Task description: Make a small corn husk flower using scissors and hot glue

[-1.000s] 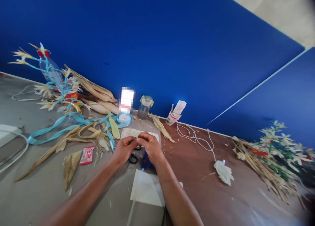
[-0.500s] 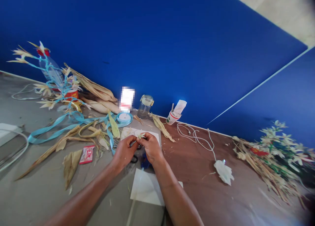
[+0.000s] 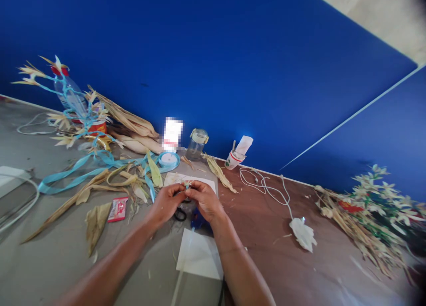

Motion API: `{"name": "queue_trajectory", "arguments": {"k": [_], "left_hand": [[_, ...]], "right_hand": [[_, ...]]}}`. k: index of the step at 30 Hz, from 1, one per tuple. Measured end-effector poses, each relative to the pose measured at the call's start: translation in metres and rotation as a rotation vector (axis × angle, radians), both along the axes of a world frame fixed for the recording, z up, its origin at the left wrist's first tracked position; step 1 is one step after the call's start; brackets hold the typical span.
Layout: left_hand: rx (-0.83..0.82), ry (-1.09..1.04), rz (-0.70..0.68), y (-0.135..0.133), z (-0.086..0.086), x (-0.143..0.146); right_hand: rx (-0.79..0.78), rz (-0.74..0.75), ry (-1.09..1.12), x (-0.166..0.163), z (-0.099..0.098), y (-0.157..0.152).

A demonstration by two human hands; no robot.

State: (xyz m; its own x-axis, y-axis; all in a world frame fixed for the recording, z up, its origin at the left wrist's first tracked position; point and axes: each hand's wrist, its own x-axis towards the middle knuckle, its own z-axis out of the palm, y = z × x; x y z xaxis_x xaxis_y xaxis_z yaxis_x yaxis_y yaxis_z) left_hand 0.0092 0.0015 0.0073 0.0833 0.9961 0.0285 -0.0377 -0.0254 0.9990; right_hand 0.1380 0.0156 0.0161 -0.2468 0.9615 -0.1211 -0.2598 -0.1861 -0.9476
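Observation:
My left hand (image 3: 166, 202) and my right hand (image 3: 205, 200) meet above the table, fingers pinched together on a small pale husk flower (image 3: 187, 183) between them. Its little petals stick up over my fingertips. Black scissors (image 3: 180, 214) lie on the table just under my hands, beside a dark blue object (image 3: 199, 221). A white sheet (image 3: 199, 257) lies nearer to me, and another pale sheet (image 3: 175, 178) lies just beyond my hands.
Dried corn husks (image 3: 129, 119), light blue ribbon (image 3: 71, 172) and a ribbon spool (image 3: 167, 159) spread at the left. A glass jar (image 3: 196, 144), paper cup (image 3: 233, 158), white cable (image 3: 262, 184) and red packet (image 3: 117, 209) lie around. Husk flowers (image 3: 372, 212) are piled at the right. A blue wall stands behind.
My hands stay together at the same spot; the fingers have shifted slightly on the small flower, whose petals now show above them.

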Motion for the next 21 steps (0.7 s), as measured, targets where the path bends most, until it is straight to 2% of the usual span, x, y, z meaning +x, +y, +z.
{"name": "queue_trajectory", "arguments": {"k": [4, 7, 15, 19, 21], "left_hand": [[-0.085, -0.094, -0.06, 0.0, 0.004, 0.0], [-0.077, -0.055, -0.061, 0.001, 0.001, 0.0], [0.109, 0.222, 0.131, -0.002, -0.007, 0.005], [0.136, 0.235, 0.154, -0.003, -0.006, 0.005], [0.105, 0.189, 0.128, -0.001, -0.005, 0.004]], "right_hand": [[-0.037, -0.001, 0.007, 0.002, -0.003, 0.002], [-0.053, -0.013, 0.013, 0.001, -0.005, 0.003], [0.002, -0.14, -0.063, -0.005, -0.007, 0.003], [0.044, -0.211, -0.133, -0.006, -0.01, 0.003], [0.042, -0.187, -0.112, -0.005, -0.008, 0.002]]}}
